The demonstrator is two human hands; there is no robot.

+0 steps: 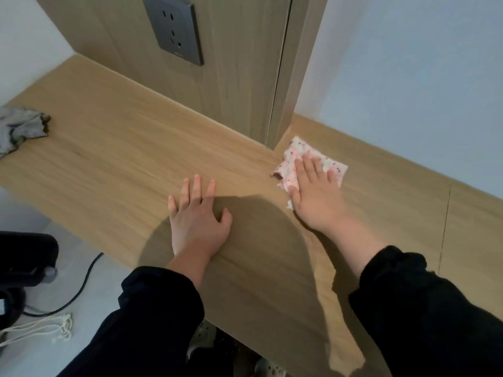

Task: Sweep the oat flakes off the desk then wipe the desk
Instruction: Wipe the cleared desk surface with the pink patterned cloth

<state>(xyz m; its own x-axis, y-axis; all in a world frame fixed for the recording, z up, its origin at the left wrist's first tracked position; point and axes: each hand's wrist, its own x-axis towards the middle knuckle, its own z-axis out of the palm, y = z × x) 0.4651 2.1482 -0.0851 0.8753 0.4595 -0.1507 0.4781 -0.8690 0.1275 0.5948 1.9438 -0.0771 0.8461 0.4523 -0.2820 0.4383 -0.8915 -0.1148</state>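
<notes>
Your right hand point(315, 191) presses flat, fingers straight, on the pink-dotted white cloth point(310, 165) at the far right of the light wooden desk point(109, 164), while your left hand point(197, 216) rests open beside it.

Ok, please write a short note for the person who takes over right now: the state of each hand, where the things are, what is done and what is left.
Left hand: open, flat on the desk, holding nothing.
Right hand: open, straight fingers pressing the pink dotted cloth onto the desk, beside the corner of the wooden panel.
A grey cloth lies crumpled at the far left end of the desk.
Done: no oat flakes show on the desk top, so the sweeping looks finished.
Left: the wiping is under way; how much of the desk is already wiped cannot be told.
</notes>
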